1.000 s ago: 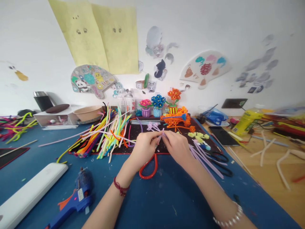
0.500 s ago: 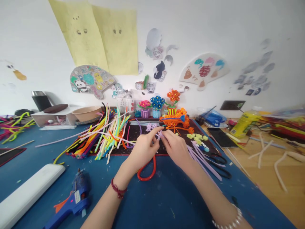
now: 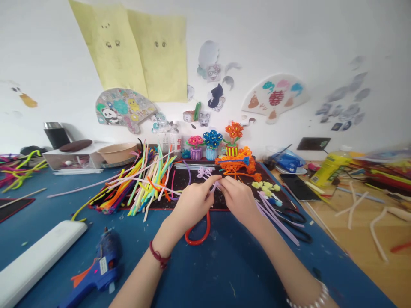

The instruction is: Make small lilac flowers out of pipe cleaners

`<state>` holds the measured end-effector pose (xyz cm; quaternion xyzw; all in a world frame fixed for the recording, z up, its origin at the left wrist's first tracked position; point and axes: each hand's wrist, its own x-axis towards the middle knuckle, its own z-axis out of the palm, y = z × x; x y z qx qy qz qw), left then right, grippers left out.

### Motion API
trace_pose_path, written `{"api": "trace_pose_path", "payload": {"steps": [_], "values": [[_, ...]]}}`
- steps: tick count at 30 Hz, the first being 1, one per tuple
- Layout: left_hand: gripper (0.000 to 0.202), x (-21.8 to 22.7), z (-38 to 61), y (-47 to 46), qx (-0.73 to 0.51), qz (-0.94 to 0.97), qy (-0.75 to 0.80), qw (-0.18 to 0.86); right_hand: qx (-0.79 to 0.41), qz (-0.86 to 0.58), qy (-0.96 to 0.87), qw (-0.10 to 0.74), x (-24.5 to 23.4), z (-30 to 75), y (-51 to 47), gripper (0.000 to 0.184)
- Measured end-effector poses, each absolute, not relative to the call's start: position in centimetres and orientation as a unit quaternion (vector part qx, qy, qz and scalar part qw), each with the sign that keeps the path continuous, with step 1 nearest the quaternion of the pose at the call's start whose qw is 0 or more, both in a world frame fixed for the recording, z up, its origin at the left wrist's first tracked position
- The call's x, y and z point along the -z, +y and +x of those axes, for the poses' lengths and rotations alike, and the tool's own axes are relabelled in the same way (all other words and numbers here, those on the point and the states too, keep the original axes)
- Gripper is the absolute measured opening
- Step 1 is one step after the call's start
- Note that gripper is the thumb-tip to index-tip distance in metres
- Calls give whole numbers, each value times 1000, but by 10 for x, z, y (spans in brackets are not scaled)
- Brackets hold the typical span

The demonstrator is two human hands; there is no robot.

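Note:
My left hand [image 3: 196,197] and my right hand [image 3: 239,197] meet over the front of the dark mat, fingertips pinched together. Between them is a light purple pipe cleaner [image 3: 217,184], mostly covered by the fingers. Just beyond the fingertips lie light purple pipe-cleaner loops [image 3: 204,172], shaped like petals; whether they join the held piece I cannot tell. Below my left hand a red loop [image 3: 198,242] rests on the blue table. Several loose lilac pipe cleaners [image 3: 278,220] lie beside my right wrist, next to black-handled scissors [image 3: 297,226].
Bundled coloured pipe cleaners [image 3: 150,179] lie left of my hands, a blue glue gun [image 3: 104,261] nearer. Behind stand small potted pipe-cleaner flowers [image 3: 212,143]. Orange flowers [image 3: 237,162], pale yellow pieces [image 3: 266,186], a phone [image 3: 299,186] and a yellow bottle [image 3: 330,167] are to the right.
Both hands stay pinched together at nearly the same spot. My fingers have shifted slightly on the light purple pipe cleaner, and my right hand has turned a little inward.

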<state>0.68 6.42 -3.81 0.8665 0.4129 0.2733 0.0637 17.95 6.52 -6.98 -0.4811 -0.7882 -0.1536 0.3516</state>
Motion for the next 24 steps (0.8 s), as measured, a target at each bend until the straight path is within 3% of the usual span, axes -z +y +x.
{"api": "trace_pose_path", "payload": {"steps": [8,15,24], "values": [[45,38,6,66,-250,879,405,-15,185,-463,-806,321,66,181,64,29],[55,36,6,64,-283,878,385,21,191,-461,-794,347,66,181,64,27],[53,35,6,65,-236,887,397,-22,165,-459,-799,352,66,177,62,30]]}}
